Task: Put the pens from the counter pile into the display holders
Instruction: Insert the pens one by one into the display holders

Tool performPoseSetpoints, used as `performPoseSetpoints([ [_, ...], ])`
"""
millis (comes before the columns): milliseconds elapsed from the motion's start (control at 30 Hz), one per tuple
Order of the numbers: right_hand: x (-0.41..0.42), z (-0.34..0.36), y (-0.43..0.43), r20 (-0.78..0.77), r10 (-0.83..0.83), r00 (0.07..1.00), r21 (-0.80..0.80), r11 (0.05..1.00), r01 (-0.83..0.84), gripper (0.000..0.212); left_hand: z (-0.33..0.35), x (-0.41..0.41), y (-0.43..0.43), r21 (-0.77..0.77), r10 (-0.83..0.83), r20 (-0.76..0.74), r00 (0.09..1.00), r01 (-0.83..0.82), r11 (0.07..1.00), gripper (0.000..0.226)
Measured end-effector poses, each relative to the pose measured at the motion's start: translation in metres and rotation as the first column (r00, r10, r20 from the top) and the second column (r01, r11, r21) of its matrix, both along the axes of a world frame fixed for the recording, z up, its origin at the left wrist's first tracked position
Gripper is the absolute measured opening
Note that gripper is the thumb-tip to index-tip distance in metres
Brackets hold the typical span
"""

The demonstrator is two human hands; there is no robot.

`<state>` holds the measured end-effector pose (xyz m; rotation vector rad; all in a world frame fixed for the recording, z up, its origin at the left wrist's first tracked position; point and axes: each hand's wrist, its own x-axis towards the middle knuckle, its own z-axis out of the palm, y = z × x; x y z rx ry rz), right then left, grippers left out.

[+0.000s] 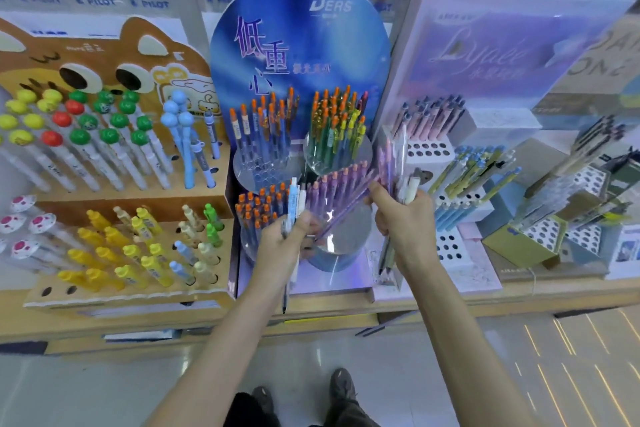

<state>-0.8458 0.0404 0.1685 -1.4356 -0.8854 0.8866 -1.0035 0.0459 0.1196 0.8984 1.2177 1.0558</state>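
I see my left grip [284, 246] curled round a few white and pale-blue plastic pens [294, 196], held upright just in front of the blue oval-backed cardboard display stand [298, 45]. My right grip [405, 218] clasps a mixed bundle of pastel pens [398, 159], its thumb just beside the slanted lilac pens [341, 189] in the stand's lower right holder. The stand sits on a pale wooden worktop [519, 293].

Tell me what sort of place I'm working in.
Most likely a stationery shop: a blue display stand packed with pens, a cat-shaped cardboard rack of novelty pens, and brand-labelled shelves behind. The left hand and right hand each hold pens.
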Motion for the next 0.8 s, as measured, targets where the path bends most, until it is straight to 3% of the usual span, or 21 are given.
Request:
performPoseSetpoints([
  [200,0.034,-0.014,0.014,0.193,-0.075,0.978,0.093,0.994,0.058,0.037,-0.002,0.004,0.002,-0.005,0.128,-0.034,0.991,-0.128,0.992,0.031],
  [433,0.037,-0.029,0.018,0.327,0.021,0.945,0.117,0.991,-0.062,0.039,-0.001,0.01,0.004,0.054,0.14,-0.026,0.99,-0.138,0.989,0.03],
  [800,0.048,-0.036,0.019,0.284,0.014,0.959,0.117,0.992,-0.049,0.042,0.004,0.018,-0.002,0.077,0.14,-0.011,0.99,-0.139,0.987,0.03],
])
